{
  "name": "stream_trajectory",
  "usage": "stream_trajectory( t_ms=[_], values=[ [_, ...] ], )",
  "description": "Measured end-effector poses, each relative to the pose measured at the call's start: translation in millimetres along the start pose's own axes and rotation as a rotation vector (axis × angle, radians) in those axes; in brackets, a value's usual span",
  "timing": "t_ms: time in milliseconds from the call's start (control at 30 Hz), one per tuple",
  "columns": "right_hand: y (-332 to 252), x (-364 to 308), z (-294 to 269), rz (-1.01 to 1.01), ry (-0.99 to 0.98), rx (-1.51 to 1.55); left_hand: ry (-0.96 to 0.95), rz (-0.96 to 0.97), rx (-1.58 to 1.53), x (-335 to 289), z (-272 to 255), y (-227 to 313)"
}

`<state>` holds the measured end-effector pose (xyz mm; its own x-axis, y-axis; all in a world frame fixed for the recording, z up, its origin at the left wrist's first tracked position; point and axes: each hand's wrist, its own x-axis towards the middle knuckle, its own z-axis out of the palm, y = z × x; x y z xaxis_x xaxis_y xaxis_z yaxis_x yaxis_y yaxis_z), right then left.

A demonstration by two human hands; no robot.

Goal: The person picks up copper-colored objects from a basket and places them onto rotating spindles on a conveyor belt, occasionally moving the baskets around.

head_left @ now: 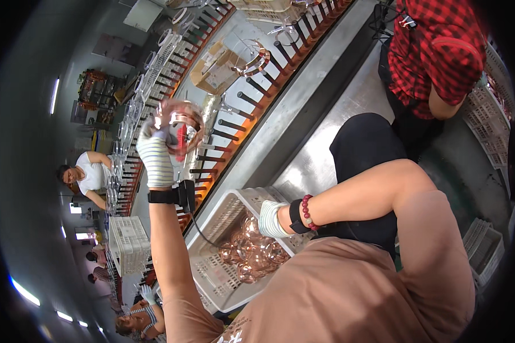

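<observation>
My left hand (155, 150), in a striped glove, is raised over the conveyor line and closed on the edge of a shiny copper-coloured round piece (195, 121). Motion and glare blur that piece, and a red patch shows within its outline. My right hand (272, 219), also gloved, is at the rim of a white plastic basket (216, 286). Its fingers are mostly hidden, so whether they grip anything is unclear. Inside the basket lies a heap of shiny copper-coloured round pieces (252, 251), just beside this hand.
Black-tipped pegs (250, 100) line the conveyor's edge. A cardboard box (216, 67) and a copper-coloured ring (261, 62) are farther along. A co-worker in a red checked shirt (435, 57) is at the right. Another white basket (129, 243) stands left of my left arm.
</observation>
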<state>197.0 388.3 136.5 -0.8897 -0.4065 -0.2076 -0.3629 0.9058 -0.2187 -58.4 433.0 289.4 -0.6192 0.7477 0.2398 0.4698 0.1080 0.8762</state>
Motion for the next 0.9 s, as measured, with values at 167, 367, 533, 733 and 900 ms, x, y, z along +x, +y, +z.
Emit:
stream_trajectory(
  t_ms=[167, 367, 533, 733, 900],
  values=[
    [-2.9, 9.2, 4.2, -0.038, 0.047, 0.048, -0.363, 0.009, -0.241, 21.5, 62.0, -36.6],
    [10.5, 45.8, 35.1, -0.098, 0.058, -0.032, -0.161, -0.716, -0.666, 73.5, 148.4, -104.6],
    [17.7, 90.4, 97.2, -0.059, 0.215, -0.330, -0.306, -0.620, -0.339, 91.6, 106.8, -137.2],
    [21.4, 24.1, 1.0, 0.046, -0.058, 0.113, -0.184, -0.240, 0.336, 33.3, 84.0, -63.0],
    [30.5, 19.0, -8.5, 0.035, 0.112, 0.077, -0.046, 0.507, 0.085, -36.4, 47.0, 24.5]
  ],
)
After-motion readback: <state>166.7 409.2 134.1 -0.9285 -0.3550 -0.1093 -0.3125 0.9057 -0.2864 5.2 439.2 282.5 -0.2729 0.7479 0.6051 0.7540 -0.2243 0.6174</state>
